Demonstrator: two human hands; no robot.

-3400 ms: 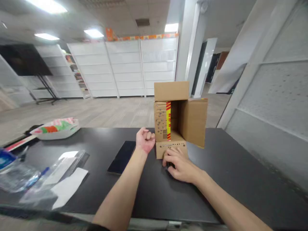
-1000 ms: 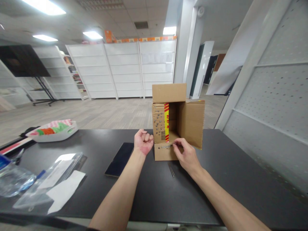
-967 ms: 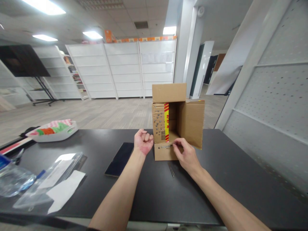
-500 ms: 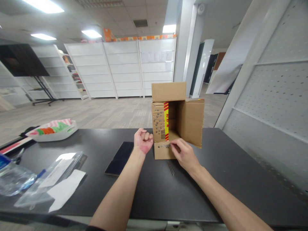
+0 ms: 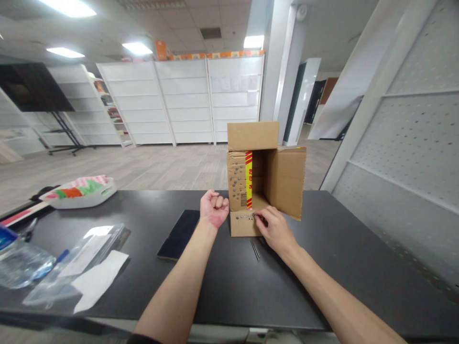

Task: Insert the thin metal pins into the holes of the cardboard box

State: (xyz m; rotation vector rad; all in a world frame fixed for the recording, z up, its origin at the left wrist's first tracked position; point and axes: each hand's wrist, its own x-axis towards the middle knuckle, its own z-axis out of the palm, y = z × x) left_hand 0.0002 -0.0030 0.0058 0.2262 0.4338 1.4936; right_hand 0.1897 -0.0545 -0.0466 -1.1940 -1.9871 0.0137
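A cardboard box (image 5: 287, 184) stands open on the dark table, its flaps spread, with a yellow-and-red tape strip (image 5: 249, 180) down its left front flap. Several small round grey studs (image 5: 235, 177) dot that flap, and a row of similar ones runs along the lower flap (image 5: 244, 230). At the right end of this row, the fingertips of my right hand (image 5: 274, 228) are pinched together against the lower flap; what they hold is too small to make out. My left hand (image 5: 215, 209) is curled into a fist beside the box's left edge, palm side up, its contents hidden.
Thin metal rods (image 5: 255, 249) lie before the box. Left of my forearm is a dark flat tablet-like object (image 5: 179, 235). Farther left are a clear plastic case (image 5: 81, 253), white paper (image 5: 102, 279), a water bottle (image 5: 25, 263) and a white basket (image 5: 81, 200).
The view has shifted very slightly. Both hands keep their places, the right one still pinching at the lower flap.
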